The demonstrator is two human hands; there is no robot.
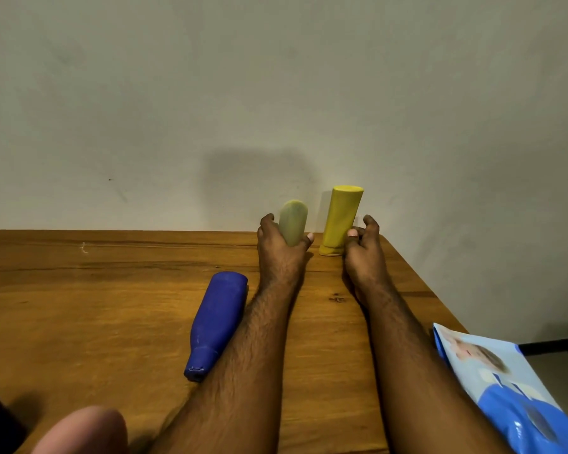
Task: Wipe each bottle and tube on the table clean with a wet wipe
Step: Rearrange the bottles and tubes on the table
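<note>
My left hand (281,249) grips a pale green tube (293,221) near the table's far edge, fingers and thumb curled round its lower part. Just to the right a yellow tube (340,219) stands on its cap, leaning slightly right. My right hand (363,253) has its thumb and curled fingers around the yellow tube's lower right side. A dark blue bottle (218,322) lies on its side left of my left forearm, its neck pointing toward me. No wet wipe is visible in either hand.
The wooden table (95,306) meets a plain wall at the back, and its right edge runs diagonally. A blue wet-wipe pack (502,388) lies at the front right corner. A blurred pinkish shape (82,430) fills the bottom left.
</note>
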